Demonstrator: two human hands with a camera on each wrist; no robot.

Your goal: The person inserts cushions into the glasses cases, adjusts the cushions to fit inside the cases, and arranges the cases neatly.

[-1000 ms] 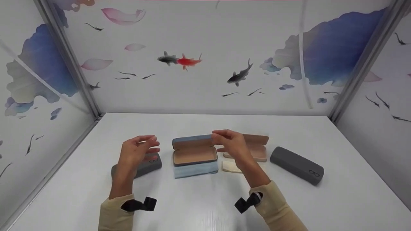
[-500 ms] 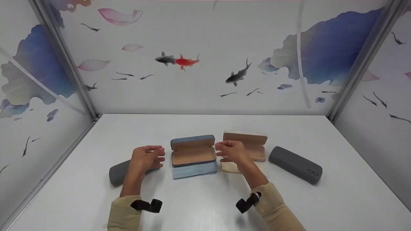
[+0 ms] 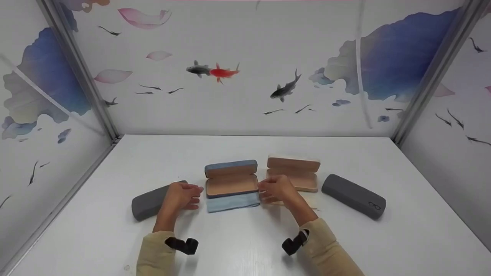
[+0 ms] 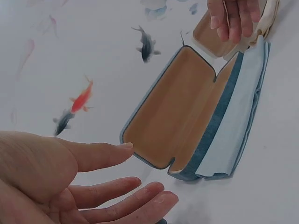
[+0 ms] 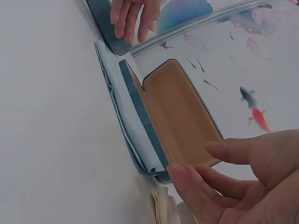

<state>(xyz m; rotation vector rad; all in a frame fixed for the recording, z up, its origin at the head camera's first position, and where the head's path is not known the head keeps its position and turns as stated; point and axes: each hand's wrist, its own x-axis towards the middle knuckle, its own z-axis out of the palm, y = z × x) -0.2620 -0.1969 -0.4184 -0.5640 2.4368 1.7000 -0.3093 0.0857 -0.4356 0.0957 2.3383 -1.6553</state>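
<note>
left hand [image 3: 181, 196] and right hand [image 3: 280, 189], fingers loosely parted and holding nothing, flank the open blue case [image 3: 232, 185] at centre, apparently to bracket its ends, with the blue cloth [image 3: 233, 203] along its near side.

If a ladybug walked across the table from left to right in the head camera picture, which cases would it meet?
Closed grey case partly behind an arm → open blue case → open cream case → closed grey case with glasses drawn on it.
</note>
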